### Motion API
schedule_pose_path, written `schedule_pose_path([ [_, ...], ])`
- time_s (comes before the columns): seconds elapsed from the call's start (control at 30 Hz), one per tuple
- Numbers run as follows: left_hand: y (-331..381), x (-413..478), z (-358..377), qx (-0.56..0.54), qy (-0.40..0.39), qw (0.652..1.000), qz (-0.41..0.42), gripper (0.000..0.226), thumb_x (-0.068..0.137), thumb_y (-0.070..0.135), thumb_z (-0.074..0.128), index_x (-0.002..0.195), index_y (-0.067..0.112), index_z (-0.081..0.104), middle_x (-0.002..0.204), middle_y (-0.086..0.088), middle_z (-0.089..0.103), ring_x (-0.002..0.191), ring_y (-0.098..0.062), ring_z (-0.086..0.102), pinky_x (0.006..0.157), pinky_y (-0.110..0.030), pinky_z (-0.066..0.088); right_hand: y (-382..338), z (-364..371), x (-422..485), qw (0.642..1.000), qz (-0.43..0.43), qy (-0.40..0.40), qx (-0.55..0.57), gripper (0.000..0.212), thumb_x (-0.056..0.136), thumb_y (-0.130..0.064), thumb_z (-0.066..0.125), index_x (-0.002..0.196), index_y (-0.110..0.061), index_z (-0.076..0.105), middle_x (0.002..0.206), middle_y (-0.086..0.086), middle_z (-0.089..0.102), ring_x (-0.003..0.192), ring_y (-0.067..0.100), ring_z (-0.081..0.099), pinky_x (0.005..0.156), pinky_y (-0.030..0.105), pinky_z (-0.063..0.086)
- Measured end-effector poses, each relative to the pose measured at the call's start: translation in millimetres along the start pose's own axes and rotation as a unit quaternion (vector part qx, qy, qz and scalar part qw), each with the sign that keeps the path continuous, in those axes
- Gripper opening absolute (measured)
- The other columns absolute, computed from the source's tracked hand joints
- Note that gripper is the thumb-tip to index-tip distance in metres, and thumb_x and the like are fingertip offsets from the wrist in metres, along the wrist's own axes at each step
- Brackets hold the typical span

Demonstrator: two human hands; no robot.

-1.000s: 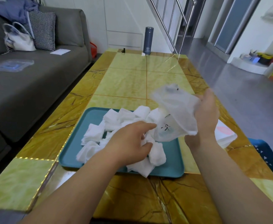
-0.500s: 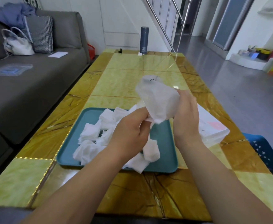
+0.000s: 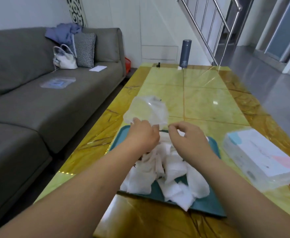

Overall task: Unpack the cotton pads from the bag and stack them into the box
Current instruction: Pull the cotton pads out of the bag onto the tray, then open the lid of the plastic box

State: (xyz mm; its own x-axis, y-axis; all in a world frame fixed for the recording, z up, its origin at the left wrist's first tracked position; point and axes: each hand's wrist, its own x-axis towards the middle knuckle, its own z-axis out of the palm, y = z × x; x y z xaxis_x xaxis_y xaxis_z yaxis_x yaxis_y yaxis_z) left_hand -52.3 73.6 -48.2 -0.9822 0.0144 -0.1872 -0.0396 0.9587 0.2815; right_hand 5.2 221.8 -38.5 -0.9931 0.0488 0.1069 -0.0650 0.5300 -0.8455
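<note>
A heap of white cotton pads (image 3: 168,176) lies on a teal tray (image 3: 207,206) on the yellow table. My left hand (image 3: 143,136) grips the crumpled clear plastic bag (image 3: 147,109) at its lower edge, holding it up over the tray's far left corner. My right hand (image 3: 187,138) hovers over the pads just right of the bag, fingers curled with thumb and forefinger close together; whether it pinches anything is unclear. The clear plastic box (image 3: 260,158) with a white, blue and pink label sits on the table right of the tray.
A grey flask (image 3: 184,54) stands at the table's far end beside a small white scrap (image 3: 179,68). A grey sofa (image 3: 37,103) with a white handbag (image 3: 64,58) runs along the left. Stair railing (image 3: 214,26) rises at the back right.
The bag has passed from my right hand to my left and moved left over the tray's far corner. My right hand has let go of it. The view has shifted left and up.
</note>
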Motion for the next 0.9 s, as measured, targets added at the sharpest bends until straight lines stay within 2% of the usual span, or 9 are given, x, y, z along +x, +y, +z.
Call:
schedule_pose_path([
  [0.13, 0.2, 42.9, -4.4, 0.006, 0.009, 1.0, -0.021, 0.052, 0.109, 0.028, 0.018, 0.152, 0.004, 0.035, 0.15, -0.034, 0.033, 0.146, -0.057, 0.014, 0.118, -0.059, 0.021, -8.9, 6.8, 37.6, 0.995, -0.024, -0.054, -0.083, 0.039, 0.101, -0.035, 0.054, 0.138, -0.025, 0.062, 0.142, -0.009, 0.061, 0.115, 0.01, 0.061, 0.094, 0.025, 0.042],
  [0.2, 0.8, 59.4, -7.7, -0.049, 0.026, 0.998, -0.043, 0.061, 0.108, 0.039, 0.021, 0.153, 0.0, 0.031, 0.159, -0.036, 0.018, 0.152, -0.05, 0.007, 0.123, -0.055, 0.017, -8.0, 6.7, 49.2, 0.994, -0.034, -0.051, -0.093, 0.039, 0.102, -0.037, 0.054, 0.139, -0.026, 0.062, 0.143, -0.009, 0.061, 0.108, 0.011, 0.06, 0.097, 0.026, 0.043],
  [0.27, 1.6, 69.8, -5.8, -0.086, 0.012, 0.994, -0.069, 0.071, 0.105, 0.048, 0.03, 0.157, -0.001, 0.021, 0.164, -0.03, 0.013, 0.152, -0.045, 0.014, 0.123, -0.052, 0.021, -3.7, 6.8, 57.7, 0.994, -0.035, -0.049, -0.093, 0.039, 0.102, -0.037, 0.054, 0.139, -0.026, 0.062, 0.141, -0.01, 0.062, 0.104, 0.012, 0.06, 0.095, 0.026, 0.043],
  [0.33, 0.6, 68.6, -3.1, -0.107, -0.027, 0.991, -0.078, 0.074, 0.103, 0.049, 0.043, 0.155, 0.0, 0.024, 0.16, -0.024, 0.029, 0.144, -0.041, 0.035, 0.116, -0.047, 0.035, -0.1, 7.8, 63.0, 0.994, -0.035, -0.048, -0.095, 0.039, 0.102, -0.036, 0.054, 0.138, -0.024, 0.063, 0.142, -0.011, 0.061, 0.115, 0.01, 0.06, 0.095, 0.024, 0.04],
  [0.47, -6.8, 48.4, -3.7, -0.089, 0.006, 0.996, -0.023, 0.057, 0.099, 0.048, 0.052, 0.142, 0.012, 0.046, 0.143, -0.01, 0.051, 0.117, -0.029, 0.057, 0.095, -0.039, 0.051, 2.8, 2.5, 59.0, 0.993, -0.032, -0.052, -0.096, 0.032, 0.101, -0.035, 0.056, 0.129, -0.025, 0.069, 0.135, -0.014, 0.063, 0.102, 0.002, 0.059, 0.077, 0.01, 0.038],
  [0.57, -1.2, 25.1, -10.3, -0.062, 0.056, 0.996, 0.007, 0.056, 0.1, 0.047, 0.049, 0.143, 0.011, 0.046, 0.144, -0.011, 0.049, 0.125, -0.032, 0.054, 0.101, -0.046, 0.05, 2.1, -15.6, 45.7, 0.995, -0.023, -0.028, -0.097, 0.028, 0.099, -0.035, 0.059, 0.122, -0.024, 0.071, 0.114, -0.01, 0.069, 0.082, 0.001, 0.057, 0.082, 0.024, 0.042],
  [0.7, 32.5, -21.0, -8.9, -0.109, 0.115, 0.98, 0.122, 0.045, 0.098, 0.04, 0.056, 0.134, 0.014, 0.059, 0.143, -0.006, 0.052, 0.131, -0.027, 0.051, 0.107, -0.042, 0.044, 10.0, -50.9, 12.6, 0.996, 0.021, 0.042, -0.079, 0.023, 0.095, -0.031, 0.064, 0.112, -0.02, 0.075, 0.123, -0.008, 0.071, 0.108, 0.011, 0.064, 0.09, 0.025, 0.042],
  [0.8, 62.7, -65.9, 2.2, -0.156, 0.123, 0.958, 0.208, 0.036, 0.098, 0.036, 0.06, 0.129, 0.02, 0.067, 0.152, 0.0, 0.049, 0.14, -0.018, 0.045, 0.113, -0.031, 0.034, 28.8, -81.3, -20.3, 0.991, 0.045, 0.108, -0.072, 0.016, 0.093, -0.028, 0.067, 0.104, -0.02, 0.075, 0.112, -0.008, 0.072, 0.092, 0.012, 0.066, 0.077, 0.024, 0.044],
  [0.9, 89.6, -100.1, 19.5, -0.198, 0.092, 0.941, 0.257, 0.028, 0.098, 0.032, 0.063, 0.122, 0.021, 0.071, 0.146, 0.004, 0.054, 0.137, -0.012, 0.047, 0.112, -0.025, 0.034, 60.0, -113.2, -43.4, 0.972, 0.079, 0.166, -0.149, 0.031, 0.09, -0.029, 0.07, 0.12, -0.018, 0.072, 0.128, 0.0, 0.066, 0.119, 0.021, 0.061, 0.095, 0.027, 0.043],
])
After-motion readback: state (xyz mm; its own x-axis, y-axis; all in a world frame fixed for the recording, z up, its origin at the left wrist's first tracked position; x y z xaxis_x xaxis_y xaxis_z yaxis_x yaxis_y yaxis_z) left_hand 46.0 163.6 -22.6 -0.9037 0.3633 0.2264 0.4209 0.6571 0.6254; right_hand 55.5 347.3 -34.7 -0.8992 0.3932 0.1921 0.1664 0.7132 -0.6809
